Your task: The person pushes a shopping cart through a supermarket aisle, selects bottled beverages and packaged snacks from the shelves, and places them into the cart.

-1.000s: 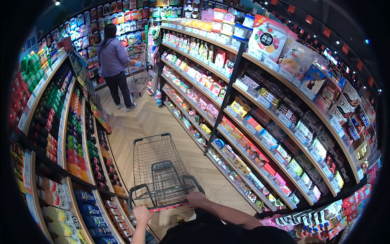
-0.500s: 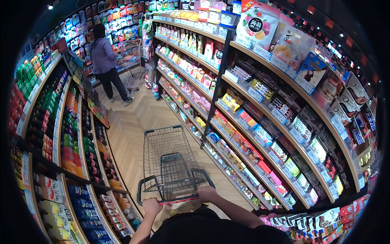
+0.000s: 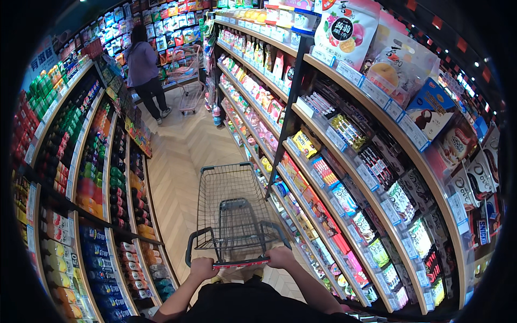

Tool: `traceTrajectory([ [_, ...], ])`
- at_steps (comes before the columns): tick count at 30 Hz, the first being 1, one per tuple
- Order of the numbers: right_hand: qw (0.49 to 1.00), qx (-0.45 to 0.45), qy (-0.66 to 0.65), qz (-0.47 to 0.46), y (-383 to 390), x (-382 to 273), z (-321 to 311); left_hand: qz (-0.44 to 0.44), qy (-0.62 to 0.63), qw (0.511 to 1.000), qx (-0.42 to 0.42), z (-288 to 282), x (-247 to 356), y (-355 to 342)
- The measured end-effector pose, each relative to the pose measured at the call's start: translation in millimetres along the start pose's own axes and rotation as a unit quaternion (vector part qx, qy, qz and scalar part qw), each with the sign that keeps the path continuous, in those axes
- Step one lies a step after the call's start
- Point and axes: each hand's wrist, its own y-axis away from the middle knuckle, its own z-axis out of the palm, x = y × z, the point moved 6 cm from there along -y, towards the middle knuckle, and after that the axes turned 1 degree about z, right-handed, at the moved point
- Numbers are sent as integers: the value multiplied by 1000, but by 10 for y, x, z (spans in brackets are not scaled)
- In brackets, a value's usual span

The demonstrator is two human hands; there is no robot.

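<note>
Your left hand (image 3: 203, 268) and right hand (image 3: 281, 258) are both closed around the handle (image 3: 241, 263) of the wire shopping cart (image 3: 226, 166), so the grip is made. The cart stands in front of you; no goods show in it. Left of the cart are shelved drink bottles (image 3: 99, 290); right of it, shelves (image 3: 377, 97) of packets. Beyond it, wooden floor (image 3: 177, 167) runs toward another shopper (image 3: 144, 67). That stretch looks not yet covered; how much else is left, you can't tell from here.
</note>
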Motion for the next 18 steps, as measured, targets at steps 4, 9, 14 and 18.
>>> traceTrajectory([
  [4,1000,-20,12,1,-68,335,-71,76,57,995,30,-167,276,-65],
  [9,1000,-16,22,-6,-155,580,-260,99,115,988,-12,-228,447,-163],
  [14,999,-1,42,-19,-231,713,-463,130,157,979,-28,-245,521,-383],
  [18,998,23,61,-18,-278,706,-577,159,161,973,-53,-224,449,-526],
])
